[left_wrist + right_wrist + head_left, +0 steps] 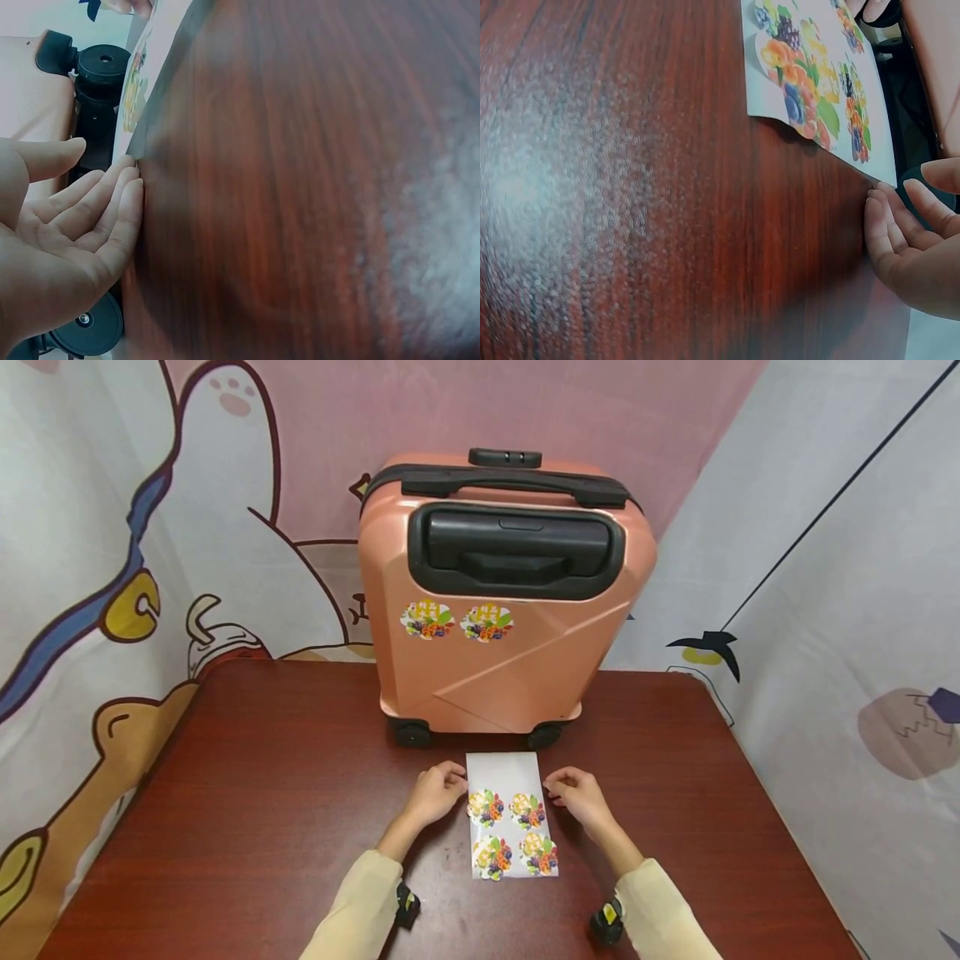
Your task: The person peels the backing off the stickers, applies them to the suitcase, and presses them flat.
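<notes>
Well, behind the fingers, nearest the body, pale yellow sleeves (360,902) and, at the wrists, two black devices (407,906). A little ahead, just short of the fingertips and between the hands, four fruit stickers (492,857) in two rows of two, on the nearer part of a white sheet (501,770). Level with that sheet's left edge, a left hand (435,793) with gently bent fingers, relaxed and free of any grip, thumb held apart; by the right edge, a right hand (580,795) with fingers equally loose. At both edges, fingertips close against the paper, with actual contact hard to confirm. Between and slightly past the fingertips, the bare far part of the sheet, on a reddish-brown tabletop (262,793). Just beyond the fingers, black wheels (545,737) beneath an upright orange-pink suitcase (510,668). Higher on its front, past the left fingertips, two similar stickers (427,620) side by side; above those, a black recessed handle (517,539) and a black carry handle (517,481). Farthest from the fingers, behind and to both sides, cartoon-printed cloth (315,468).
</notes>
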{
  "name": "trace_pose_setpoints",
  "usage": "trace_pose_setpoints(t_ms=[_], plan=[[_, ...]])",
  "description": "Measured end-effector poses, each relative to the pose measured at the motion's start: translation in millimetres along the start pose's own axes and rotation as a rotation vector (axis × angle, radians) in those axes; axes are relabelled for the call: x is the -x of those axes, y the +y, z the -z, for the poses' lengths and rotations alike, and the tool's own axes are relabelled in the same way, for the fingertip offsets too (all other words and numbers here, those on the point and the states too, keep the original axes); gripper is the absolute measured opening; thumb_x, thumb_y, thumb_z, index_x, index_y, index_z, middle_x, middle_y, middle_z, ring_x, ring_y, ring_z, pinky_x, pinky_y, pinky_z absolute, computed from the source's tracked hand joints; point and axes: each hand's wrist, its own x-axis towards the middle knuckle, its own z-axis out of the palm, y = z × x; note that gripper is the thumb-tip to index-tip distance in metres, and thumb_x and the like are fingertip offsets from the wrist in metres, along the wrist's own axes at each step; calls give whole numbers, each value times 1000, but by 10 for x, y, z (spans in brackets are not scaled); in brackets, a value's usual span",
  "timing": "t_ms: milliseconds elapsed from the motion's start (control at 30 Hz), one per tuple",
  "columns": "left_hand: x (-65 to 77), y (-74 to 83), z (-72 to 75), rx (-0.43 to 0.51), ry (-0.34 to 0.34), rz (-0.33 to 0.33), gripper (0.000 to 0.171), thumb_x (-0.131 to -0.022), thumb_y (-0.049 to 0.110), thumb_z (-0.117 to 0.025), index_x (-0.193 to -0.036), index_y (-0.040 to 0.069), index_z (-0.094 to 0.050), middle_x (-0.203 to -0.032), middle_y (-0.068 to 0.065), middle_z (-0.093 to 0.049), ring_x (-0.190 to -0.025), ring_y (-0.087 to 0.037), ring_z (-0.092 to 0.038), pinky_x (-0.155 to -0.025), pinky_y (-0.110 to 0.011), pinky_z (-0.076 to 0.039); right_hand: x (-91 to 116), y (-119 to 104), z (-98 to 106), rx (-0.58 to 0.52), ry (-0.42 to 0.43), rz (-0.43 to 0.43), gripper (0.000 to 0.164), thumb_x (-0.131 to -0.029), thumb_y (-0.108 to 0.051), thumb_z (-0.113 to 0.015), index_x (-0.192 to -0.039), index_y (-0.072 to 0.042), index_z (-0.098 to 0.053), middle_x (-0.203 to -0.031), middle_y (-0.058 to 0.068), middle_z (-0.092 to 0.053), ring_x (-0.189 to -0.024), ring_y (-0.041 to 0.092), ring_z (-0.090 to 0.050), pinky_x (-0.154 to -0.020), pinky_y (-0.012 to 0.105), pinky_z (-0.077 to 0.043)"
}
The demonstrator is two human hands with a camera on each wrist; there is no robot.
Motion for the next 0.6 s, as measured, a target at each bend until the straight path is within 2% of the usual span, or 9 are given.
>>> trace_pose_setpoints(t_ms=[267,600], plan=[[-3,-8,-2,6,0,-22,16,-84,5,-61,-98,-4,-61,-85,-13,-66,-80,-27,-64,-72,-35,-50,-4,1,-20,9,6,13,12,-84,4,-55,-90,12,-59,-83,22,-62,-68,17,-55,-64,33,-50],[-3,-4,-32,6,-5,-24,17,-83,6,-62,-98,-3,-61,-86,-11,-66,-79,-25,-62,-73,-34,-49,12,-2,-24,-28,15,3,13,-83,4,-57,-93,12,-59,-83,22,-62,-71,21,-58,-65,33,-50]])
